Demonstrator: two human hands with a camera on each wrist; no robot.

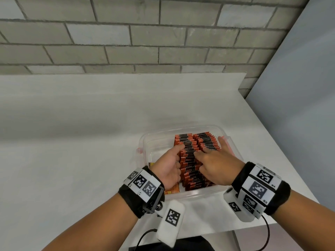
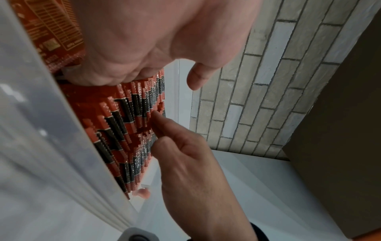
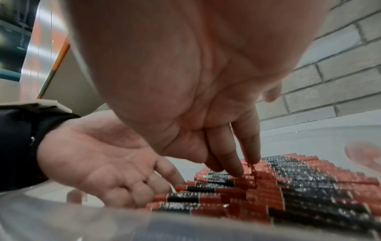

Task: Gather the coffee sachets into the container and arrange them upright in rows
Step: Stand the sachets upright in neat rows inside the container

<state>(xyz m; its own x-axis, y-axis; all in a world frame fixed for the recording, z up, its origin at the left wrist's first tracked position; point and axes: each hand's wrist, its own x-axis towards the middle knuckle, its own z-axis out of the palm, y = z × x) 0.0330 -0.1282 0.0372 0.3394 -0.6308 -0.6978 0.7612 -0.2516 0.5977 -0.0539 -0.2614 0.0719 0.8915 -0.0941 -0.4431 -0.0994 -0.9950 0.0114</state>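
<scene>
A clear plastic container (image 1: 145, 140) stands on the white table. Inside it, red-and-black coffee sachets (image 1: 188, 142) stand upright in two rows side by side. My left hand (image 1: 176, 156) lies against the left side of the left row, thumb on the sachet tops and fingers loosely bent against their edges (image 3: 156, 187). My right hand (image 1: 212, 156) lies spread over both rows, its straight fingertips (image 3: 235, 169) pressing down on the sachet tops (image 3: 299, 179). A thin red sachet edge shows between two of those fingers. Flat sachets (image 1: 172, 190) lie in the container's left part, under my left wrist.
The table (image 1: 72, 142) runs wide to the left and back to a grey brick wall (image 1: 126, 42). Its right edge (image 1: 282, 153) passes close to the container. A black cable (image 1: 268, 232) and a dark object (image 1: 172, 245) sit at the front edge.
</scene>
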